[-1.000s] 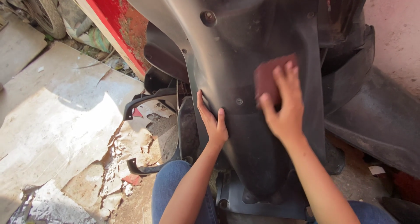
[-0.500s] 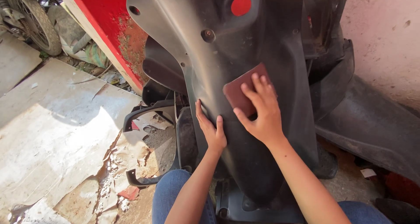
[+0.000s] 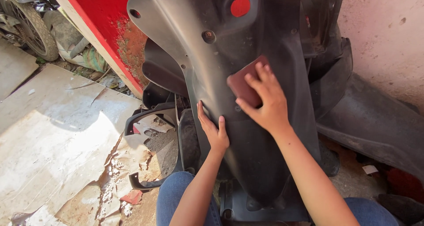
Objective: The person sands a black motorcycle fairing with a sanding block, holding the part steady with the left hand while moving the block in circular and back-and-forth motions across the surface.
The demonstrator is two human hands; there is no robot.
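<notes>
Far left: a spoked tyre point(image 3: 37, 29) on cracked, sunlit concrete slabs point(image 3: 57, 137). Next to it a red-painted post point(image 3: 110, 27) runs diagonally, with paint chipped and rusty at its lower part. Near its foot, a loose black plastic frame piece point(image 3: 150, 115) lies on rubble and dirt.

Centre: a big black plastic scooter panel point(image 3: 247, 45) stands upright between the person's knees, which are in blue jeans point(image 3: 176, 195). It is dusty and has a red round reflector point(image 3: 240, 6) near the top and a screw point(image 3: 208, 35) to the left of that.

The left hand point(image 3: 214, 129) lies flat against the panel's left edge, low down, with fingers straight and pointing up. It is open-palmed, bracing and not clutching anything.

The right hand point(image 3: 263, 100) is higher and to the right, on the panel's middle face. It presses a dark red rectangular sanding pad point(image 3: 245, 82) flat on the plastic. The fingers are spread over the pad's near-right part, and the pad's far-left corner sticks out beyond the fingertips. So the pad sits under and just past the fingers, pinned between hand and panel. The thumb is tucked at the pad's near edge.

Right: more black bodywork pieces point(image 3: 371, 120) lean against a pinkish rough wall point(image 3: 384, 32). A small white scrap point(image 3: 369, 169) lies on the ground below.
</notes>
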